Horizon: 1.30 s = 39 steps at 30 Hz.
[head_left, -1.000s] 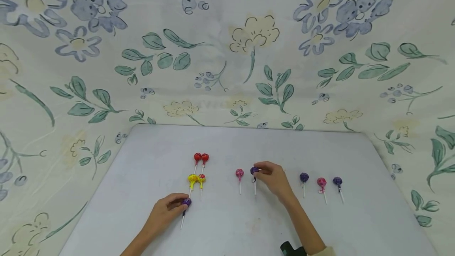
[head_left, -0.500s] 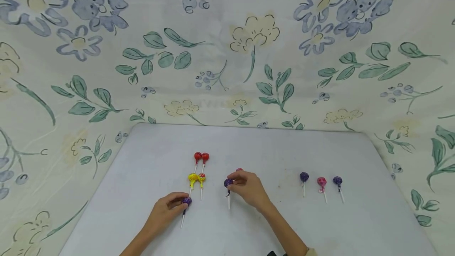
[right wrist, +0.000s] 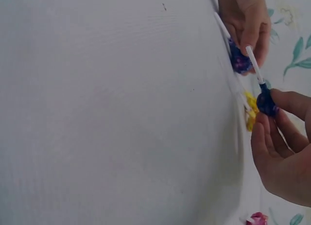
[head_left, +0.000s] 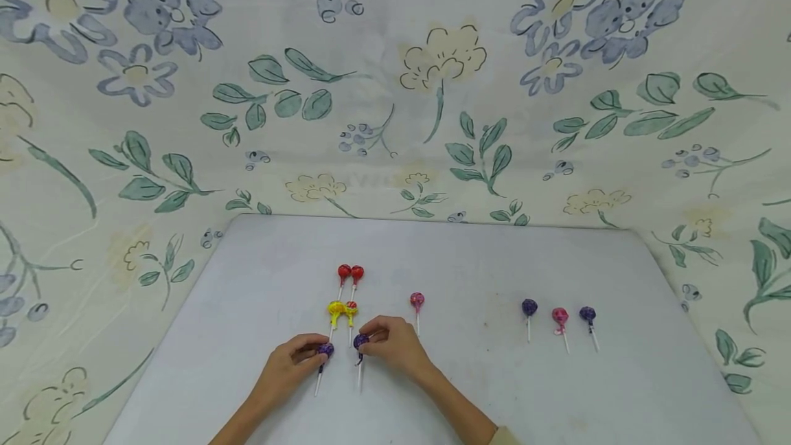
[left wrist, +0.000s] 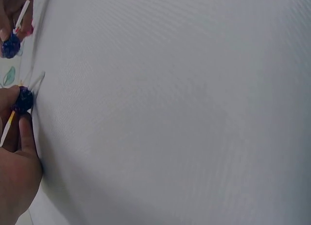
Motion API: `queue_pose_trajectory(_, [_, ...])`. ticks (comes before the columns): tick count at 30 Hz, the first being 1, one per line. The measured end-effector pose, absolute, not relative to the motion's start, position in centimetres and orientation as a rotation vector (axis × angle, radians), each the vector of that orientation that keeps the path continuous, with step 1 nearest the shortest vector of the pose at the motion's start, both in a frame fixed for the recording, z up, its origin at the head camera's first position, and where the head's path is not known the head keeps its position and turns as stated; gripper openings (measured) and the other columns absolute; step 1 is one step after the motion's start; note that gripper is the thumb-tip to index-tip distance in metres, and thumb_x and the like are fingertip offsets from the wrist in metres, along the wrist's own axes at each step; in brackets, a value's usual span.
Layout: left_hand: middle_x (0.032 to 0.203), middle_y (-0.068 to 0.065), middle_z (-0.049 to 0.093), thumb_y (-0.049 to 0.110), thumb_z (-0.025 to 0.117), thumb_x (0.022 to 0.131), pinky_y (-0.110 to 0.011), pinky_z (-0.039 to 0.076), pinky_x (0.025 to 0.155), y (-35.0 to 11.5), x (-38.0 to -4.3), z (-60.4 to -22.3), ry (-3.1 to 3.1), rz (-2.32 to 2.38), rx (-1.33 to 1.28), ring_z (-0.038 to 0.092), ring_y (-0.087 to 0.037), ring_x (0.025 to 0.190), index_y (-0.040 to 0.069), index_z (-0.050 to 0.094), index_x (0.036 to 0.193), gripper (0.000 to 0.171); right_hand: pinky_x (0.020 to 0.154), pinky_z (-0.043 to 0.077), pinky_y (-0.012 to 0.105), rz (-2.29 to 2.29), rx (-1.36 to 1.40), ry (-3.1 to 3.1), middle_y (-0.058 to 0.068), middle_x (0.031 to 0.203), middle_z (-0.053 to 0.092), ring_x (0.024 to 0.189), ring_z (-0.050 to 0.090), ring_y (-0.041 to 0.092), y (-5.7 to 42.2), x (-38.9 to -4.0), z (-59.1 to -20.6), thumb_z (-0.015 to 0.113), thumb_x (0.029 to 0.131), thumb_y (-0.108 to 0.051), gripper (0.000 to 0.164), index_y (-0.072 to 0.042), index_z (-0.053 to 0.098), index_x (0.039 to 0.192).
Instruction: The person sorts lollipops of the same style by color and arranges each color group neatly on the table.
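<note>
My left hand (head_left: 289,369) pinches a purple-wrapped lollipop (head_left: 325,349) by its head, its white stick pointing toward me. Just right of it, my right hand (head_left: 397,345) holds a second purple lollipop (head_left: 361,341) between thumb and fingers, as the right wrist view also shows with its stick (right wrist: 253,63) raised. Beyond both hands lie two yellow lollipops, one plain yellow (head_left: 336,309) and one with a red-marked top (head_left: 351,308). Farther back, two red lollipops (head_left: 344,271) sit side by side, their sticks running down to the yellow heads.
A pink lollipop (head_left: 417,299) lies just behind my right hand. At the right of the white table (head_left: 469,390) are a purple lollipop (head_left: 529,307), a pink one (head_left: 559,316) and another purple one (head_left: 588,314). A floral cloth (head_left: 395,88) rises behind the table's far edge.
My right hand has carried its purple lollipop leftward and nearer, from right of the lone pink lollipop to beside my left hand. The left hand has stayed in place on its lollipop.
</note>
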<state>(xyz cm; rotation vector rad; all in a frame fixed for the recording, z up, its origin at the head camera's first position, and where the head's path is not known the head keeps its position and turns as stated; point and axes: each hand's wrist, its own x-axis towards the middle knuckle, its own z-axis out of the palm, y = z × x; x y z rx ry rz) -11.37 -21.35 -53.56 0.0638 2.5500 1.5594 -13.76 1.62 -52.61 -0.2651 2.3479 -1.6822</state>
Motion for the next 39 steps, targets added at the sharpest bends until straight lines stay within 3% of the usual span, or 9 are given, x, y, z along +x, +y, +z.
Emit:
queue_pose_trajectory(19, [0.116, -0.011, 0.067, -0.002, 0.076, 0.085, -0.021, 0.051, 0.091, -21.7, -11.3, -54.0, 2.574, 1.655, 0.21, 0.062, -0.006, 0.106, -0.002, 0.068, 0.115, 0.031, 0.065, 0.052, 0.017, -1.649, -0.36, 2.37, -0.005, 0.082, 0.07, 0.07, 0.061, 0.0, -1.4, -14.2, -53.8, 0.08, 0.082, -0.003, 0.014, -0.006, 0.075, 0.095])
queue_pose_trajectory(39, [0.115, -0.01, 0.067, 0.001, 0.077, 0.085, -0.021, 0.052, 0.091, -21.4, -11.1, -53.9, 2.574, 1.644, 0.194, 0.063, -0.009, 0.104, -0.002, 0.068, 0.115, 0.032, 0.063, 0.049, 0.016, -1.57, -0.335, 2.423, -0.01, 0.076, 0.061, 0.067, 0.054, 0.001, -1.8, -13.9, -53.0, 0.08, 0.082, -0.004, 0.014, -0.006, 0.075, 0.095])
